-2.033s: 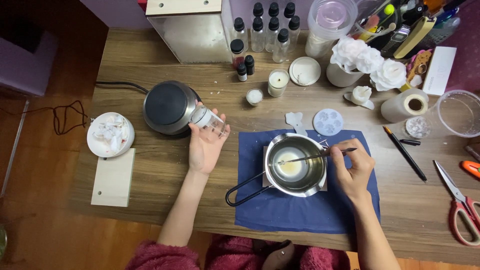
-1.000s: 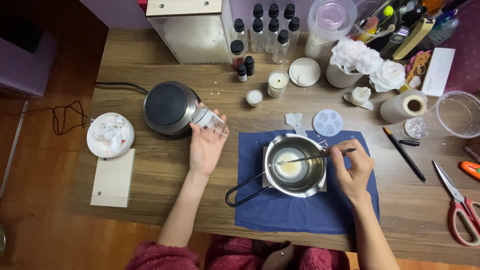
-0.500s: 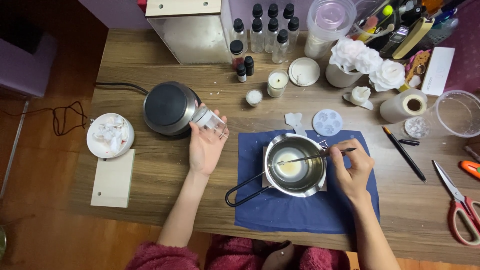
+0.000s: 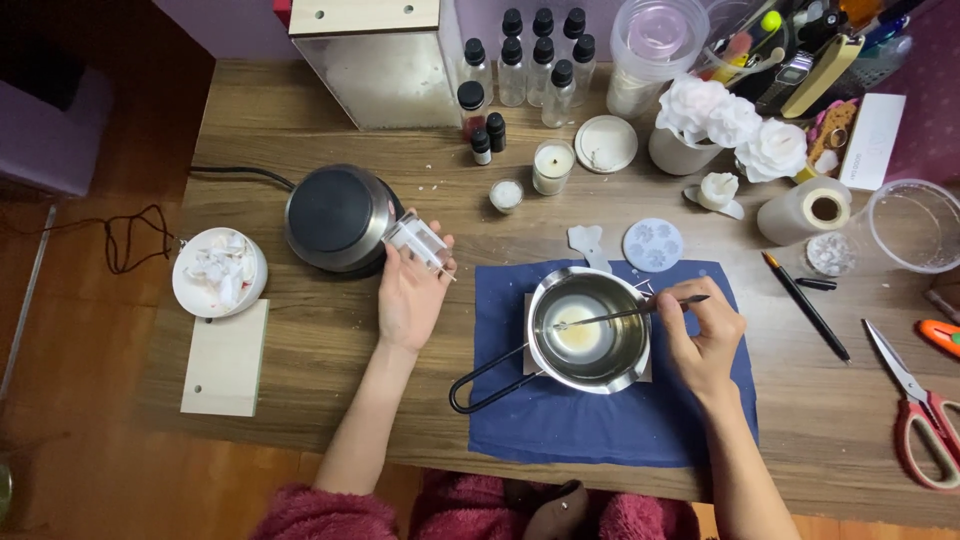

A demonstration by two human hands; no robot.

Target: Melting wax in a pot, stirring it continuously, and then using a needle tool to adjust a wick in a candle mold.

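A steel melting pot (image 4: 628, 355) with a looped black handle stands on a dark blue cloth (image 4: 600, 430); pale melted wax lies in its bottom. My right hand (image 4: 703, 340) pinches a thin metal stirring rod (image 4: 625, 313) whose tip reaches into the wax. My left hand (image 4: 408, 295) holds a small clear glass jar (image 4: 421, 241), tilted on its side, just right of a round black electric hot plate (image 4: 335, 217).
A white bowl of wax pieces (image 4: 219, 270) and a wooden block (image 4: 225, 357) lie at the left. Dropper bottles (image 4: 540, 60), a small candle (image 4: 552, 166), white flower candles (image 4: 730, 125), a silicone mould (image 4: 653, 245), a tape roll (image 4: 806, 210), a pen (image 4: 805, 305) and scissors (image 4: 915, 400) crowd the back and right.
My left hand has turned the glass jar slightly and shifted it a little toward the hot plate. My right hand and the stirring rod have stayed almost still.
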